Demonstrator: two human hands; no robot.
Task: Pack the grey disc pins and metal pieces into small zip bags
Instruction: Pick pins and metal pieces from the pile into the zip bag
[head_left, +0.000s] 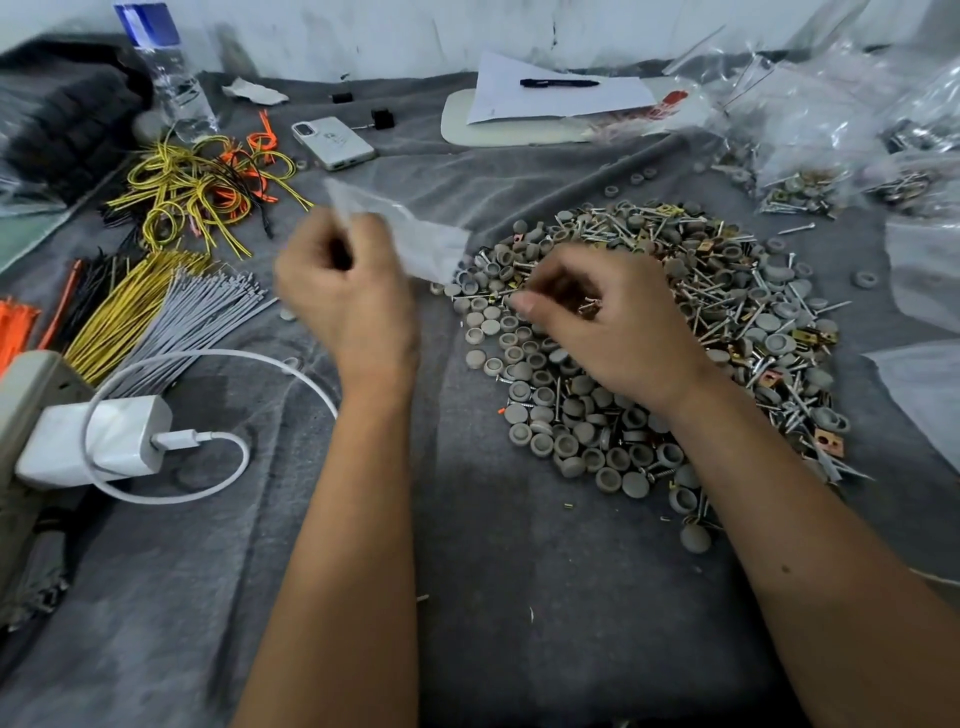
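Observation:
A big heap of grey disc pins, nails and small brass metal pieces lies on the grey cloth, right of centre. My left hand is raised left of the heap and pinches a small clear zip bag, which is blurred. My right hand hovers over the heap's near-left part with fingers curled, pinching a few small metal pieces at its fingertips.
Filled zip bags and empty ones lie at the right. Bundles of cable ties and looped wires sit at the left, with a charger, phone, water bottle, and paper with pen behind.

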